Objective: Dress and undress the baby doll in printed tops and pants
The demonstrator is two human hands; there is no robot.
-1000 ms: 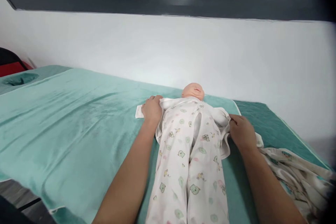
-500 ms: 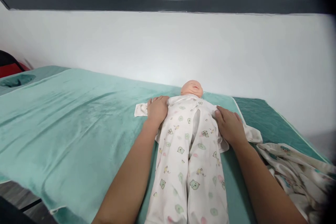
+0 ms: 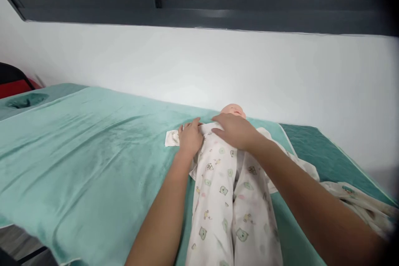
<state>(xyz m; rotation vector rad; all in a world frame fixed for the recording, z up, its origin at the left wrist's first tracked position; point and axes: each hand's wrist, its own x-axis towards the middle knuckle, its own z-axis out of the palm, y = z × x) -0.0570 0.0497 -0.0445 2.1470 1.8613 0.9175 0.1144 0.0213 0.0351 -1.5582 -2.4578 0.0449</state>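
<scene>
A baby doll (image 3: 233, 109) lies on its back with its head toward the wall. White printed baby pants (image 3: 218, 199) with green bears lie over its body, and a white sleeve (image 3: 172, 138) sticks out at the left. My left hand (image 3: 190, 136) rests by the doll's shoulder on the left, fingers apart, touching the white cloth. My right hand (image 3: 235, 130) reaches across the doll's upper chest below the head, thumb and fingers apart. It covers the neck area, and whether it presses the cloth I cannot tell.
A teal sheet (image 3: 93, 166) covers the bed. Crumpled printed cloth (image 3: 358, 203) lies at the right, partly behind my forearm. A white wall (image 3: 174, 66) and a dark window frame (image 3: 249, 14) stand behind. A red and black object (image 3: 14, 85) is at the far left.
My right hand has moved left and up from the doll's right-hand side in view to its upper chest. My left hand stays at the shoulder. The view has tilted up slightly.
</scene>
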